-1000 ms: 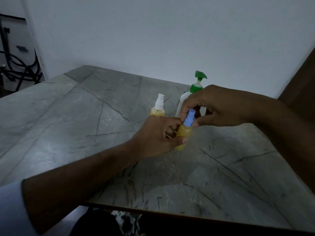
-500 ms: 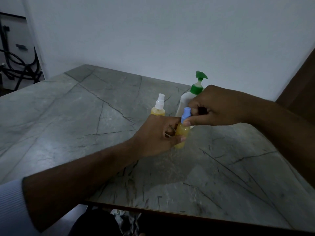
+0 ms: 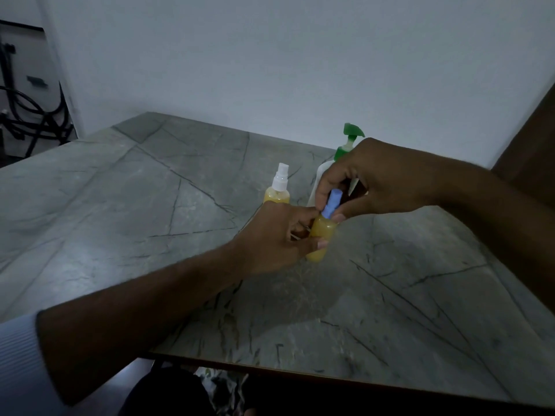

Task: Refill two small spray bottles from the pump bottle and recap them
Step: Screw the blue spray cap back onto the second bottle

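Hands meet over the marble table (image 3: 150, 190), the left hand (image 3: 279, 238) gripping the yellow spray bottle (image 3: 322, 240) upright while the right hand (image 3: 381, 181) pinches its blue cap (image 3: 332, 205), which I'd twist squarely down, bottle kept steady, until snug.

Table (image 3: 126, 211) under both hands looks like grey veined stone, smooth with a soft sheen. The small bottle (image 3: 321, 235) in the left hand is clear-ish plastic with a matt blue plastic cap (image 3: 332, 204). Pump bottle (image 3: 350, 139) behind the right hand: white plastic, glossy green top.
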